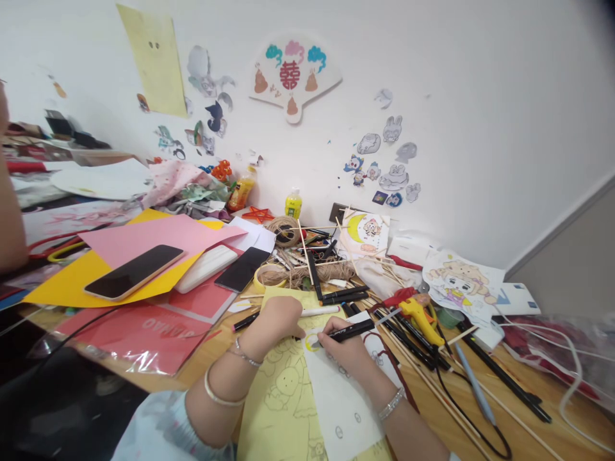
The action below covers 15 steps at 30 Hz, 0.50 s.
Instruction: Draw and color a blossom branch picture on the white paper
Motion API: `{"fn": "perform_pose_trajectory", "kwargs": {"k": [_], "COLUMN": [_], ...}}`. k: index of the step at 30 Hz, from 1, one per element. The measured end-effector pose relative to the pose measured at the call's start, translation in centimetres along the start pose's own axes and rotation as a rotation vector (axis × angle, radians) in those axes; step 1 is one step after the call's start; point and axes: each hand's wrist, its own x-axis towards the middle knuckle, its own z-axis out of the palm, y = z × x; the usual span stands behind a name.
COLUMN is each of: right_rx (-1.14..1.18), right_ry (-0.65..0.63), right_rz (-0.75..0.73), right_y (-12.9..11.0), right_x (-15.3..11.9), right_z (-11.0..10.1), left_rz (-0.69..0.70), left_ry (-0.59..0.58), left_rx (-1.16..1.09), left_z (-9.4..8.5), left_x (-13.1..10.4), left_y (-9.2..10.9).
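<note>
A black marker (353, 330) is gripped in my right hand (348, 352), its drawing end down at a small yellow shape on the white sheet (336, 403). Small drawn marks show lower on that sheet. Beneath it lies a yellow sheet (278, 397) with pencil-like line drawings. My left hand (281, 317) rests closed at the upper left edge of the white sheet, its fingers curled down; what they hold, if anything, is hidden. Just beyond its knuckles lies a white marker (321, 311), and a black marker end (245, 321) shows left of the wrist.
Yellow-handled glue gun (420, 320), black markers (408, 342) and thin sticks crowd the right. Phones (134, 272), pink paper (163, 240) and a red packet (139, 339) lie left. Twine (283, 230) and bottles (293, 203) stand at the back. Another person's arm (10, 192) shows far left.
</note>
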Motion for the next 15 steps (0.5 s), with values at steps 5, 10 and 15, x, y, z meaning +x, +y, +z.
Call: {"fn": "perform_pose_trajectory", "kwargs": {"k": [5, 10, 15], "right_rx": [-0.054, -0.057, -0.033], "right_ry": [-0.008, 0.016, 0.011], "right_rz": [-0.043, -0.055, -0.033], "right_y": [0.10, -0.03, -0.27], "right_x": [0.04, 0.12, 0.13], "right_z": [-0.09, -0.03, 0.01], "left_rz": [-0.037, -0.038, -0.036], "left_ry": [-0.014, -0.011, -0.008], "left_rx": [0.042, 0.049, 0.034], "left_z": [-0.01, 0.12, 0.21], "left_x": [0.00, 0.05, 0.16], "left_y": [0.14, 0.10, 0.06]}}
